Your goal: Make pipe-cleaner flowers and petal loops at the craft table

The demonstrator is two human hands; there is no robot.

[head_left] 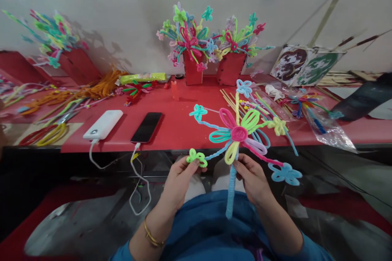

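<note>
A pipe-cleaner flower (239, 134) with looped petals in pink, green, yellow, teal and lilac is held up over my lap. Its thick wrapped blue stem (232, 191) hangs down, pinched near the top by my right hand (252, 177). Twisted branches spread from the centre, ending in small flowers: a blue one (286, 173) at lower right, a yellow one (277, 125), a teal one (198, 112) and a blue one (244, 88) on top. Between thumb and fingers, my left hand (179, 181) pinches the small green flower (197, 158) on the left branch.
On the red table (180, 126) lie a white power bank (103, 124) and a phone (147, 127), both with cables. Red vases (193, 69) of pipe-cleaner flowers stand along the back. Pliers with red and yellow handles (53, 134) lie left; a dark bottle (364, 98) lies right.
</note>
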